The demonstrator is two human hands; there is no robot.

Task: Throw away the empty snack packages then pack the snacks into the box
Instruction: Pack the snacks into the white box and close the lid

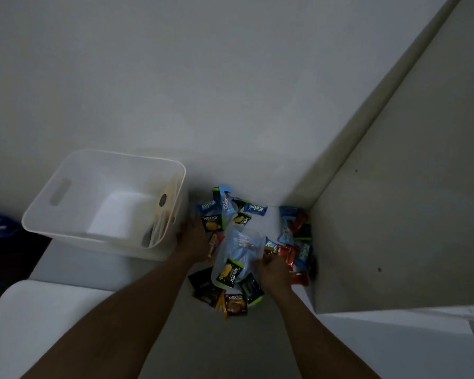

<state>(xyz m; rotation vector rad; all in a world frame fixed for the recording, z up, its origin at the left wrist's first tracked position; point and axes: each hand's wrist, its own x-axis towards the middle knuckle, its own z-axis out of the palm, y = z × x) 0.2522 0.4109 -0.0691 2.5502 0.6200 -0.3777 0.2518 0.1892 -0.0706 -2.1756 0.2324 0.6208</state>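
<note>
Hands among glossy foil packets (211, 222): left (193, 236) spread flat (beside rounded translucent box (66, 170)), right (274, 270) grip unclear.

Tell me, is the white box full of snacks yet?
Nearly empty. The white box shows its bare bottom; only a few flat beige things lean against its right wall. The snack packets lie outside, beside it.

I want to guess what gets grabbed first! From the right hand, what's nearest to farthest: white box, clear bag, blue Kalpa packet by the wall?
1. clear bag, just left of the right hand.
2. blue Kalpa packet, farther back, ahead of it.
3. white box, far left, beyond the left hand.
</note>
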